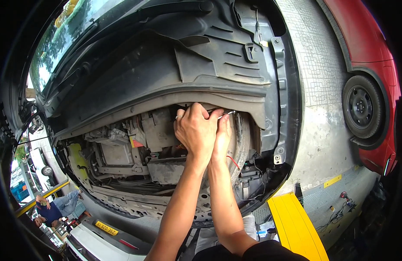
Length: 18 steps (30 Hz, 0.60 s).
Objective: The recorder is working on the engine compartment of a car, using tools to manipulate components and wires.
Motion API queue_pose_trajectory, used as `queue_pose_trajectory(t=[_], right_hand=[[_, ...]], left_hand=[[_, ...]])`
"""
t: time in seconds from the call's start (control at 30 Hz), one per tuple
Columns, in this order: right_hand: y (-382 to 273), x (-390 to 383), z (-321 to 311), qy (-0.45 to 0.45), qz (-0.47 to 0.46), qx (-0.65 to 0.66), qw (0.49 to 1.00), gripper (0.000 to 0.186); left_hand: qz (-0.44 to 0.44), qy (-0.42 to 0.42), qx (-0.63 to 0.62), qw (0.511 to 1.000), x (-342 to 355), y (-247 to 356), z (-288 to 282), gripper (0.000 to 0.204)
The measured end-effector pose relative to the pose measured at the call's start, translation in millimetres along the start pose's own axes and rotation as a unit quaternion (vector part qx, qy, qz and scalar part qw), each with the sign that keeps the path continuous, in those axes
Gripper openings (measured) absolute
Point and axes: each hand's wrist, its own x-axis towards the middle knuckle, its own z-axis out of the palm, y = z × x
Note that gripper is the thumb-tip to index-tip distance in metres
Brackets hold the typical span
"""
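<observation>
Both my arms reach into a car's engine bay, below the edge of a black plastic cowl cover [196, 65]. My left hand [196, 130] is closed, fingers bent down against the cover's lower edge; what its fingertips grip is hidden. Pressed alongside it, my right hand [222, 137] has thumb and fingers pinched around a small shiny metal piece [229, 112], whose kind I cannot make out. A thin red wire [233, 162] runs out beside my right wrist. Right of my fingers curves a dark, worn hose-like strip [241, 139].
Left in the bay sit a grey metal-cased unit [116, 154] and a yellow-green plastic part [78, 161]. A yellow ramp-like panel [296, 226] stands at lower right. A red car [370, 39] is parked at right. A seated person [57, 206] is at far left.
</observation>
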Motion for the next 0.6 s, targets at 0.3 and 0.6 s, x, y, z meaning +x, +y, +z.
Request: queue_pose_trajectory(t=[0.3, 0.6], right_hand=[[14, 16, -14, -0.04, -0.043, -0.005, 0.998, 0.04], [7, 11, -11, -0.07, -0.035, 0.017, 0.997, 0.041]], left_hand=[[-0.286, -0.151, -0.036, 0.946, 15, -7, 4, 0.088], [-0.196, -0.288, 0.042, 0.936, 33, -2, 1, 0.085]])
